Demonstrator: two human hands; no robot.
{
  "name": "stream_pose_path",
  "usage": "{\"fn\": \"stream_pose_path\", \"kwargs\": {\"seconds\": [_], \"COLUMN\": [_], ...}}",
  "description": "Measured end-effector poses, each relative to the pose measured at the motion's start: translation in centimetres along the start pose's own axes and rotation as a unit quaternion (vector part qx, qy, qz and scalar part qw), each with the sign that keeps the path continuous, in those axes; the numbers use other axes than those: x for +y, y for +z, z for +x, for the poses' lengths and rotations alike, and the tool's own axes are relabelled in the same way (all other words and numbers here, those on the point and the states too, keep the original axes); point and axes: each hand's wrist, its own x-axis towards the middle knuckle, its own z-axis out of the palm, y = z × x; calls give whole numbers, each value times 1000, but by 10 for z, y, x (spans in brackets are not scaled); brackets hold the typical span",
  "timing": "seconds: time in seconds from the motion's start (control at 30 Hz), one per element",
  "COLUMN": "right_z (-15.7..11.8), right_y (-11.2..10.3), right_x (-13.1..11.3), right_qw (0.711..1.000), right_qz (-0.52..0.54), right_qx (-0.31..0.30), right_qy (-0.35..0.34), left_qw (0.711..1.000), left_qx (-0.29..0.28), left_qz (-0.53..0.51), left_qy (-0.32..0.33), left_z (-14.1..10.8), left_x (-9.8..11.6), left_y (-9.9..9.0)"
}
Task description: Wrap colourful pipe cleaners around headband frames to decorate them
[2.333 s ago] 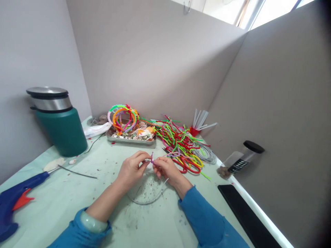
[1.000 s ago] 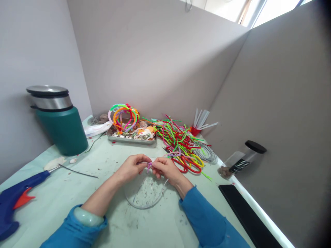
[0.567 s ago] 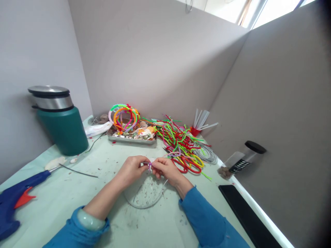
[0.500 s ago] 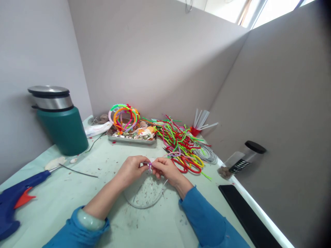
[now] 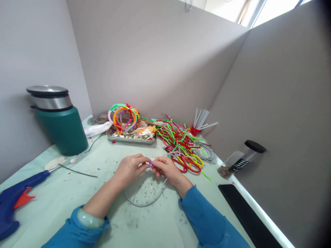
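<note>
My left hand [image 5: 131, 168] and my right hand [image 5: 165, 168] meet over the middle of the table, fingertips pinched close together. Between them is a short purple pipe cleaner [image 5: 150, 164], wound at the top of a pale wire hoop [image 5: 143, 205]. The hoop hangs below my fingers as a loose ring. My left thumb and forefinger pinch the hoop beside the purple piece, while my right fingers grip the pipe cleaner itself. Its ends are partly hidden by my fingertips.
Red-handled scissors [image 5: 190, 164] lie beside a heap of coloured pipe cleaners [image 5: 178, 137]. Behind my hands stands a metal tray [image 5: 129, 139] with fuzzy rings and small pieces. To the left are a green bottle [image 5: 62, 131] and a blue glue gun [image 5: 26, 186]; at right, a black bar [image 5: 245, 213].
My left fingers have risen slightly at the purple pipe cleaner, and the hoop has shifted up a little. My right hand stays almost in place.
</note>
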Motion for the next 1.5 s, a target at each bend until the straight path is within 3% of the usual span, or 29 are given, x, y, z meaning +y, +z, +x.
{"fn": "stream_pose_path", "kwargs": {"seconds": [0.27,0.47,0.83,0.9,1.0,1.13,1.27,1.5], "right_z": [-2,-2,-3,-2,-1,0,1,1], "right_y": [2,2,3,3,2,-1,-3,-2], "right_x": [-4,-3,-3,-2,-1,-1,0,0], "right_qw": [1000,1000,998,999,1000,1000,999,1000], "right_qz": [-11,-11,-52,-35,-8,22,35,24], "right_qx": [-4,-6,-39,-23,-2,17,16,15], "right_qy": [15,21,6,10,10,7,7,9], "left_qw": [994,980,960,958,965,986,991,992], "left_qx": [-5,-48,-84,-74,-13,62,85,91], "left_qz": [-105,-167,-172,-195,-203,-145,-89,9], "left_qy": [-36,-96,-206,-196,-168,-50,51,88], "left_z": [4,5,6,6,7,5,3,2], "left_x": [0,5,3,4,5,3,-1,-3], "left_y": [2,-3,2,0,-5,-6,-1,3]}}
